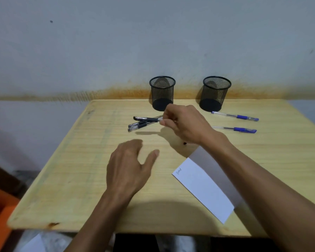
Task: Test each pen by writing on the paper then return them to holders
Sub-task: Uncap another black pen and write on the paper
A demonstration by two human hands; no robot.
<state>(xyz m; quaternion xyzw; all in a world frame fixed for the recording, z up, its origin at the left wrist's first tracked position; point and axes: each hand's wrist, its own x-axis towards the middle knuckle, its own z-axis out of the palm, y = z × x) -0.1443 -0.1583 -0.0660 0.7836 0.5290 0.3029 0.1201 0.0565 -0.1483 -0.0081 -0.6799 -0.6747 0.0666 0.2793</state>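
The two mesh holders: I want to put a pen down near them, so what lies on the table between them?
Nothing. In the head view, bare table shows between the left holder and right holder.

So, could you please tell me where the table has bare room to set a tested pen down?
Bare wood shows left of the left hand to the table edge, and right of the paper below the blue pens. It is crowded by the black pens, right hand and holders.
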